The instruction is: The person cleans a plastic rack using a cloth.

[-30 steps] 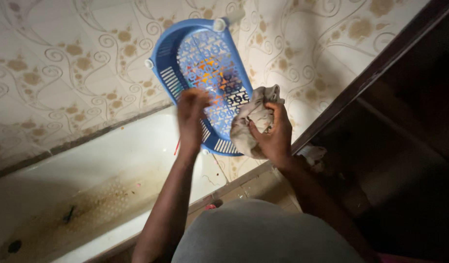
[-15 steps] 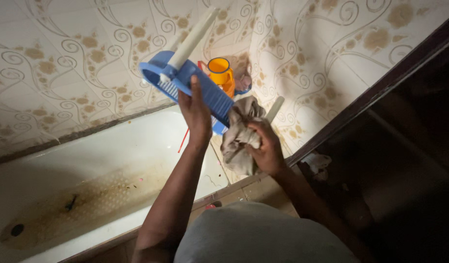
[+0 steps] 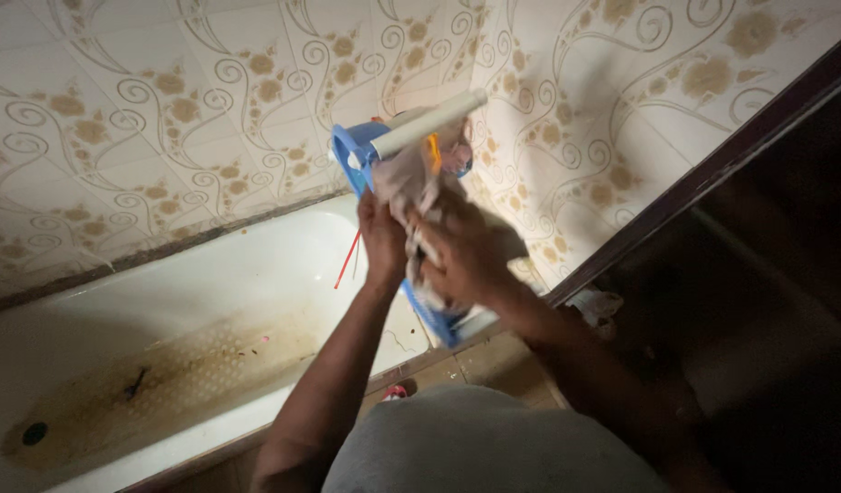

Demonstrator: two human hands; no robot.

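Note:
A blue plastic rack shelf [image 3: 351, 155] with white tube legs [image 3: 430, 122] is tilted on edge over the corner of the bathtub. My left hand [image 3: 382, 239] grips its side. My right hand [image 3: 462, 256] presses a crumpled grey cloth [image 3: 404, 183] against the shelf's face. An orange cup [image 3: 432, 151] shows just behind the shelf, mostly hidden by the cloth.
A white bathtub [image 3: 210, 301] with a stained bottom and a drain [image 3: 34, 432] lies below left. Patterned tiles [image 3: 165, 110] cover the walls. A red stick [image 3: 347, 259] leans in the tub corner. A dark door frame [image 3: 704, 137] runs along the right.
The shelf has been turned further, its lower end now down by the tub edge. My right hand has brought the cloth from beside the shelf onto its surface.

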